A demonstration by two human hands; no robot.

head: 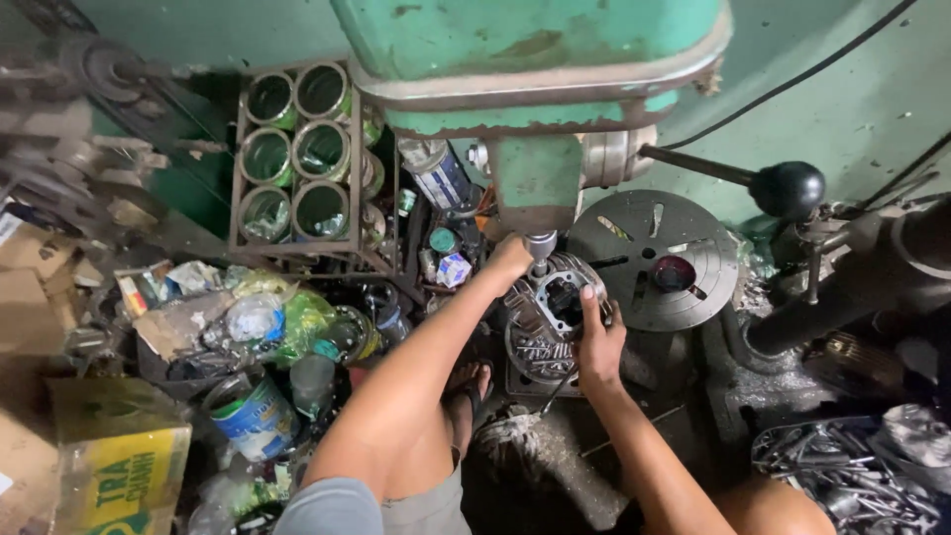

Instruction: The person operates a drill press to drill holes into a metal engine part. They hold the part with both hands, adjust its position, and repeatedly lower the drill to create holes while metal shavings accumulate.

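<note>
Green drill press fills top centre of the head view, its head overhanging everything; feed lever with black ball knob sticks out to the right. Round slotted grey drill surface sits right of the spindle, a small dark red cup-like part on it. Metal rack of open green-tinted cans stands upper left, six mouths facing the camera. Below it a heap of clutter: plastic bags, a blue-and-white paint tin, cardboard box bottom left. Pile of scrap metal bits bottom right.

Finned metal engine cylinder sits directly under the spindle, just left of the round surface, bore facing up, fins all round. Spindle tip is just above or touching its top edge; cannot tell which.

Left hand is at the cylinder's upper left edge, right beside the spindle, fingers curled; grip looks closed against the casting but what exactly it pinches is hidden. Right hand wraps the cylinder's right side, thumb up over the rim by the bore, grip holding the cylinder. A foot in a sandal shows between the forearms, on the floor below the cylinder.
</note>
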